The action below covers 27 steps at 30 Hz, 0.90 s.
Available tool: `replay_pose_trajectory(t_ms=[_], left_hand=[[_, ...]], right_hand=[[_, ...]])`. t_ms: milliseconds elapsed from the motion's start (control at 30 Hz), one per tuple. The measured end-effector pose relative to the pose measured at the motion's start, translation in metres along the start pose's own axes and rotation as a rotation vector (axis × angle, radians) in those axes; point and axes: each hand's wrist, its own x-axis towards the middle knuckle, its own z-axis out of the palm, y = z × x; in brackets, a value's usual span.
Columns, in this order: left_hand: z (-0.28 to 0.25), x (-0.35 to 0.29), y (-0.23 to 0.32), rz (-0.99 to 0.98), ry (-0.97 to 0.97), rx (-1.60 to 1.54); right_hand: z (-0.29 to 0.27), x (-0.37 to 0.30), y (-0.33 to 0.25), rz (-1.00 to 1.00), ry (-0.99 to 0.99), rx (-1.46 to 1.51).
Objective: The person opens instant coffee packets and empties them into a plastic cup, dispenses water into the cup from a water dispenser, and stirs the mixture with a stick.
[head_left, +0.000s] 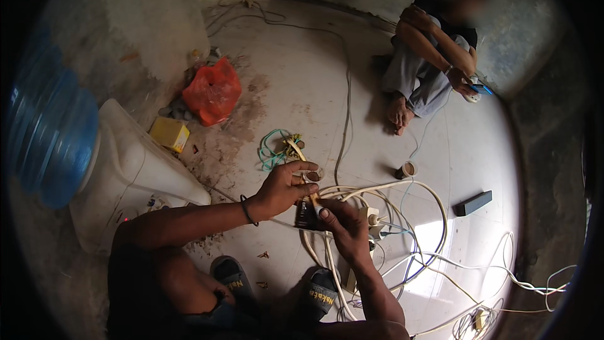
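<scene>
left hand (281, 190) and right hand (346, 225) pinching a slim pale-yellow strip (316, 201), material unclear. looks light, bendy; best held by its near end.

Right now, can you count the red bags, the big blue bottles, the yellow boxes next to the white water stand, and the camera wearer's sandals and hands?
Red bag: 1
Big blue bottle: 1
Yellow box: 1
Sandals: 2
Hands: 2, left hand and right hand
Total: 7
</scene>
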Motion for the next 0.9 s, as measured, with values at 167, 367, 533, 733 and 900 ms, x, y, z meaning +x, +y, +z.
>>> replay_pose_trajectory(t_ms=[167,367,533,733,900], left_hand=[[0.007,-0.001,0.002,-0.102,-0.012,-0.081],[0.004,-0.002,-0.004,-0.358,-0.016,-0.194],[0.003,0.001,-0.006,-0.205,-0.018,-0.206],[0.003,0.001,-0.005,-0.125,-0.051,-0.227],[0.01,-0.001,-0.007,-0.267,0.013,-0.309]], right_hand=[[-0.006,0.0,0.01,-0.293,0.127,-0.343],[-0.007,-0.005,0.01,-0.759,0.086,-1.109],[-0.008,0.002,0.005,-0.034,0.066,-0.132],[-0.012,0.0,-0.009,0.132,0.096,0.116],[-0.004,-0.005,-0.004,-0.113,0.21,-0.159]])
